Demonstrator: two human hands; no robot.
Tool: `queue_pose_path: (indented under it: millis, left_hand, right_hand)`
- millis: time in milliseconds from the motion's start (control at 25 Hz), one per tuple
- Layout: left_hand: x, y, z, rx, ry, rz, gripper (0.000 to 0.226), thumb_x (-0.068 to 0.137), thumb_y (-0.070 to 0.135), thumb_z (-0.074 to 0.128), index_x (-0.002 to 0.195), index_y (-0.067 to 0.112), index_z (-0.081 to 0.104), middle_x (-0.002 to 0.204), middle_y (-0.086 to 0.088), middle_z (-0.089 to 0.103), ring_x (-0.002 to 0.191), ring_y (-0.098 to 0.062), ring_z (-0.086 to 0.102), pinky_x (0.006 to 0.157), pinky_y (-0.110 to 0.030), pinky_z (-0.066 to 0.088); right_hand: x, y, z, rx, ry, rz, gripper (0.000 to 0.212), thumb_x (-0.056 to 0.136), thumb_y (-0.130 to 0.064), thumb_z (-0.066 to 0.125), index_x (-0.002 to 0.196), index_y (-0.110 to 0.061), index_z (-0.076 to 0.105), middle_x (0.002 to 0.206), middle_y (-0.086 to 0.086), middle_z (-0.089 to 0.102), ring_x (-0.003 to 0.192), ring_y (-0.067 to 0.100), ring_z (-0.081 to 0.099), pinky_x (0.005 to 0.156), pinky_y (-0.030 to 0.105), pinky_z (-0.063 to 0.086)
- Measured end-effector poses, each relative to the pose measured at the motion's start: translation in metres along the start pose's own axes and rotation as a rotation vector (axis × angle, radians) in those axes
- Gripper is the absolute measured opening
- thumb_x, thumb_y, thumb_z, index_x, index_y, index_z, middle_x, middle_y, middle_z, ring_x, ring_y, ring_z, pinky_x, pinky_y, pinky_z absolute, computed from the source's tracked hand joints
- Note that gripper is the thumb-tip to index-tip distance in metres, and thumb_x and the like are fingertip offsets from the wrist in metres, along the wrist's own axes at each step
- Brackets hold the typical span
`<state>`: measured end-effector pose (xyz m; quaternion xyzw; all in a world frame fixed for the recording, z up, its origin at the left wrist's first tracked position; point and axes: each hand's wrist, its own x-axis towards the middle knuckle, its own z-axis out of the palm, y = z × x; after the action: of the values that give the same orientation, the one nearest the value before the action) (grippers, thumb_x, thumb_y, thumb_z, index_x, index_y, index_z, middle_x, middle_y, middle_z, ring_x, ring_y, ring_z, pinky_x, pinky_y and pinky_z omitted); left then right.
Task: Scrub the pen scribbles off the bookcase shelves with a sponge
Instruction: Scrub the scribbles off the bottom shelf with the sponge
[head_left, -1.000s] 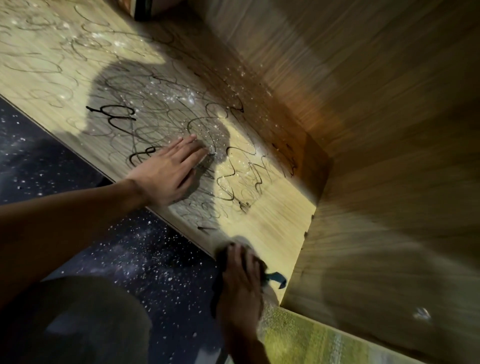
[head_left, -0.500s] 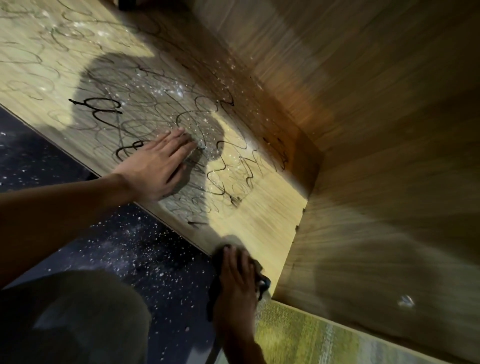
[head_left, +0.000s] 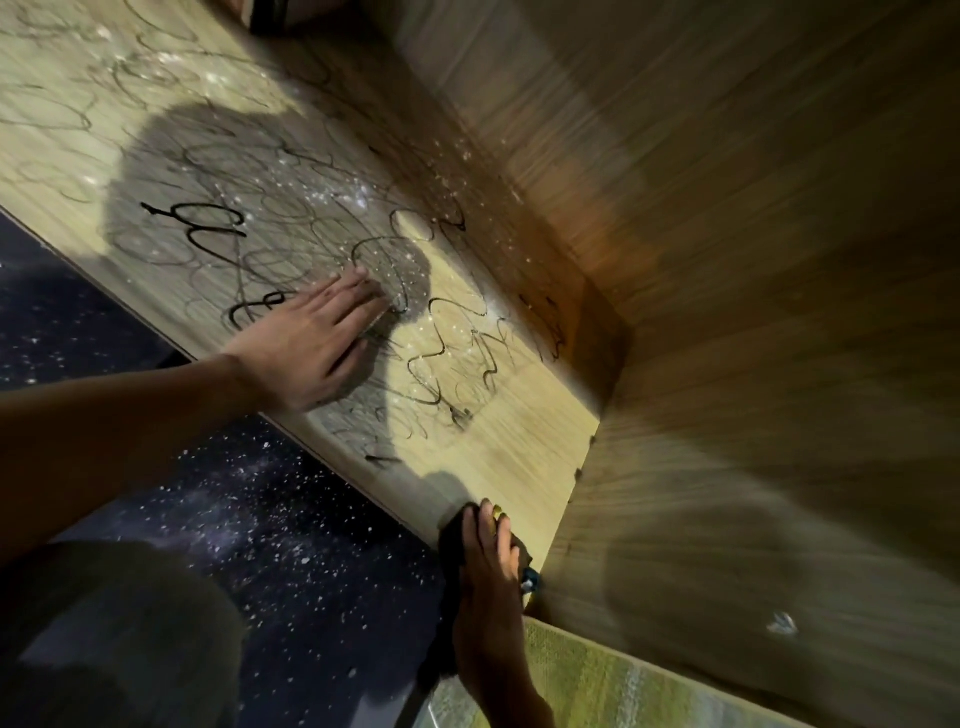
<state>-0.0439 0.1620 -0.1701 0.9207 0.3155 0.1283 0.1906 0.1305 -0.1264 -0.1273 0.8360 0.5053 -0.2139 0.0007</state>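
- Two hands are in view, one for each arm, both reaching onto the same wooden shelf (head_left: 519, 457) inside the bookcase.
- The left hand (head_left: 311, 348) lies flat on the shelf board with its fingers straight and held together, palm down, holding nothing; its fingertips touch the inked loops.
- The right hand (head_left: 491, 566) sits at the front edge of the shelf, close to the bookcase's side wall (head_left: 727, 493), with its fingers bent down over a dark sponge (head_left: 453, 535) that it presses against the board.
- One sponge shows; most of it is hidden under the hand, and a small bluish bit beside the fingers may belong to it, though the view is too dim to be sure.
- Pen scribbles (head_left: 447, 353) cover much of the shelf: many thin grey loops across the board and a few heavier black marks, about two bold ones left of the left hand.
- The strip of shelf between the scribbles and the right hand is bare wood.
- White specks are scattered over the scribbled part and toward the back wall (head_left: 675, 156).
- Below the shelf edge lies a dark speckled floor (head_left: 234, 519).
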Motion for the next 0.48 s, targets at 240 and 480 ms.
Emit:
queue_pose_path:
  millis: [240,480]
  left_hand:
    - [0.005,0.003,0.0,-0.001,0.021,0.001,0.071,0.096,0.05,0.003,0.152,0.009,0.019,0.158,-0.016,0.021,0.149,-0.023,0.003,0.122,-0.044,0.009]
    - [0.005,0.002,0.0,-0.007,0.057,-0.009,0.071,0.097,0.047,0.006,0.149,0.004,0.024,0.156,-0.02,0.025,0.149,-0.024,0.005,0.122,-0.043,0.009]
  right_hand:
    - [0.02,-0.039,0.018,-0.039,0.128,-0.178,0.067,0.089,-0.019,0.029,0.153,-0.018,0.008,0.16,0.0,-0.004,0.145,0.013,-0.014,0.116,0.028,-0.007]
    - [-0.005,0.008,0.01,0.125,0.169,0.037,0.061,0.097,-0.009,0.028,0.151,-0.029,0.009,0.157,-0.015,-0.007,0.146,0.006,-0.014,0.116,0.028,-0.007]
